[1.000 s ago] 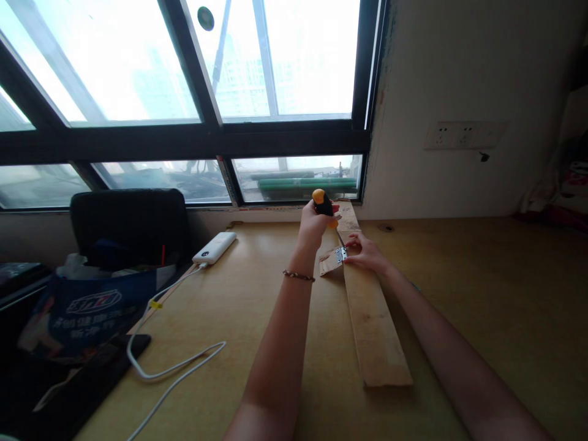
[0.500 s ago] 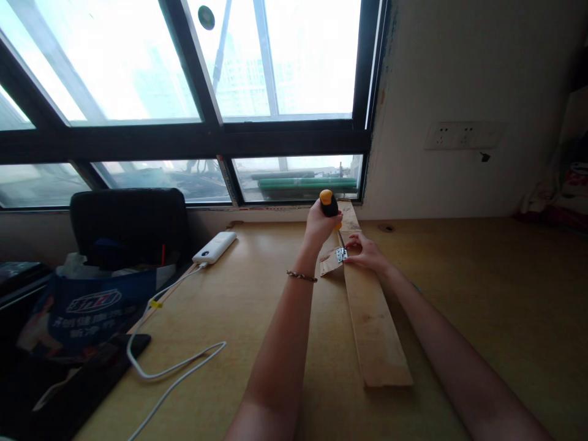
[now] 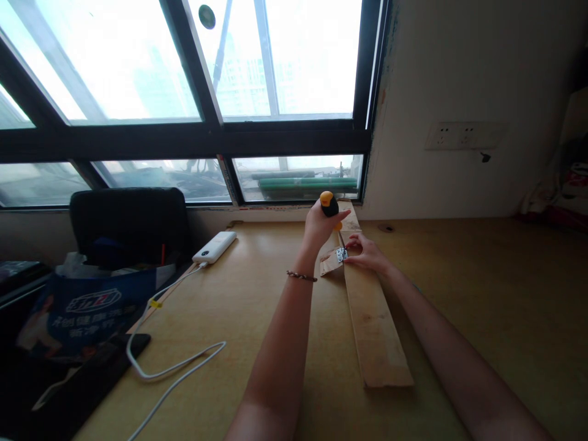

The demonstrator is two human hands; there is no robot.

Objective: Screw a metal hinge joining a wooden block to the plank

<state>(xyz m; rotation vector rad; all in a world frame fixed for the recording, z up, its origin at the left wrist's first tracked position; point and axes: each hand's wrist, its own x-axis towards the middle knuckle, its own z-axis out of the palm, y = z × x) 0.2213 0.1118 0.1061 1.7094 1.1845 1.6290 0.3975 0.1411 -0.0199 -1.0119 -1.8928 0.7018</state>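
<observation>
Screwdriver (image 3: 329,207) seemingly on hinge (image 3: 340,254)

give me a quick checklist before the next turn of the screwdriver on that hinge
1. Left hand gripping the screwdriver handle: ok.
2. Right hand pressing on the plank beside the hinge: ok.
3. Tip seated in a screw: cannot tell, too small.
4. Hinge spans plank and small wood piece: ok.
5. Plank flat on the table: ok.
6. White cable away from the work: ok.
</observation>
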